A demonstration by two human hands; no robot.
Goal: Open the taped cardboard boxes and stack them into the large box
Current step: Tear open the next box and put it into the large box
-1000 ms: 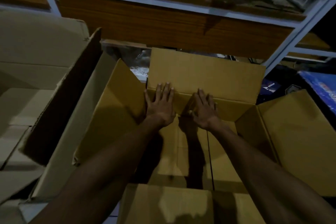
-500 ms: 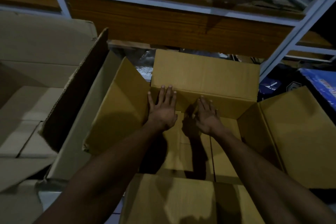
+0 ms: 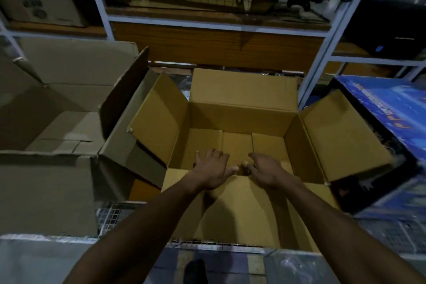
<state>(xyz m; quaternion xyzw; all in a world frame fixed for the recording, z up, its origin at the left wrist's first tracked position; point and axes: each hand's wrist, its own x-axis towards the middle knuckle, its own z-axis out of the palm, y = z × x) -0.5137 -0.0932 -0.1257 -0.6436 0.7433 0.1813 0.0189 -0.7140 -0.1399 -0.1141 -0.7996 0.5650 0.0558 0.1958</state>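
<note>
Matt brown cardboard box (image 3: 244,90), wire-mesh shelf (image 3: 110,217), seemingly glossy blue carton (image 3: 391,108)

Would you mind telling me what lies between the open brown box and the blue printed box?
Only the open brown box's right flap, reaching the blue printed box, in the head view.

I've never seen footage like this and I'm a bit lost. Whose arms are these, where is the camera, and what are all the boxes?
There is no machine here: these are a person's two bare arms, filmed by a wide-angle camera worn on the head, looking forward and down. In front is an open box with all four flaps spread out and nothing visible inside. The left hand and right hand are at its near edge, by the near flap; neither clearly grips anything. To the left stands a larger grey box, also open. On the right a blue printed box leans in. Behind are shelves.
</note>
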